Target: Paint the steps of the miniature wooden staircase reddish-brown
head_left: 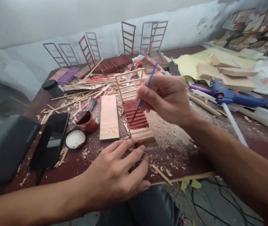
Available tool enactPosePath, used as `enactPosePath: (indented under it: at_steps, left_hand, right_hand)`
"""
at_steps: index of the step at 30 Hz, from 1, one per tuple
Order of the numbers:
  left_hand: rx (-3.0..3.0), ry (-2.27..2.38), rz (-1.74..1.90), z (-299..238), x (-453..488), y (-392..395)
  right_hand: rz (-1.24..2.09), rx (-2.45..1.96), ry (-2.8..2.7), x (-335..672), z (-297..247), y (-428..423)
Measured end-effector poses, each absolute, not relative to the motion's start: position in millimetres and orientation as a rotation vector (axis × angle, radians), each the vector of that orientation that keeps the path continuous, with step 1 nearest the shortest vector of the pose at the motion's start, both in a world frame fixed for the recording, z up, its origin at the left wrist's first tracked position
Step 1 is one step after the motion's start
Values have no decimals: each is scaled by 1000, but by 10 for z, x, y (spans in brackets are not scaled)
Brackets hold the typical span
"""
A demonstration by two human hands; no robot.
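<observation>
My right hand (165, 97) pinches a thin blue paintbrush (150, 81), its tip touching the ridged top of a small wooden model piece (136, 114). Dark red paint covers most of those ridges, while the near end is bare wood. An unpainted ladder-like frame (130, 84) rises from the piece's far end. My left hand (124, 166) is open, fingers apart, with fingertips at the near end of the piece. Left of the piece lies a flat bare wood board (109, 117). An open jar of dark red paint (86, 121) stands beyond its lid (75, 139).
A phone (50, 139) and a dark case (8, 147) lie at left. A blue glue gun (237, 94) and wood blocks (225, 70) are at right. Several painted models with upright frames (128, 37) stand at the back. Wood shavings and sticks litter the table (181, 160).
</observation>
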State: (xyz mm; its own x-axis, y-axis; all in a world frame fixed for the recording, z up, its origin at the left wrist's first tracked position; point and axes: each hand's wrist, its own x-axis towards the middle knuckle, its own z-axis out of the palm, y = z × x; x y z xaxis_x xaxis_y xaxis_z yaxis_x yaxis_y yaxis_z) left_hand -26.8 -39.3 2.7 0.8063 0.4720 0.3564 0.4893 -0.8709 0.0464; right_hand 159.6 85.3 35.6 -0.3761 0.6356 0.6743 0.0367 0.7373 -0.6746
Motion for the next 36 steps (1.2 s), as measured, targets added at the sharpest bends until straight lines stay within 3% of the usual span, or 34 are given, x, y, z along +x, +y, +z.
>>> enactPosePath:
  at_steps: [7,13,21,30,36]
  left_hand:
    - [-2935,-785,-588,21,-279,-372]
    - [-2922,-776,-567,28,-287,-364]
    - [-2919,-763,-573,6,-327,-321]
    - [-2931,-748,-587,23,-344,-322]
    - [-2987,-599,-783,23,-321,-331]
  right_hand:
    - [754,-454,-1772,1355,510,740]
    - [491,-471,-2053,958,647,697]
    - [347,-523,-2252,687,443,791]
    - [753,-643,-2050,712,451,777]
    - [862,-630,-1725,885,603,752]
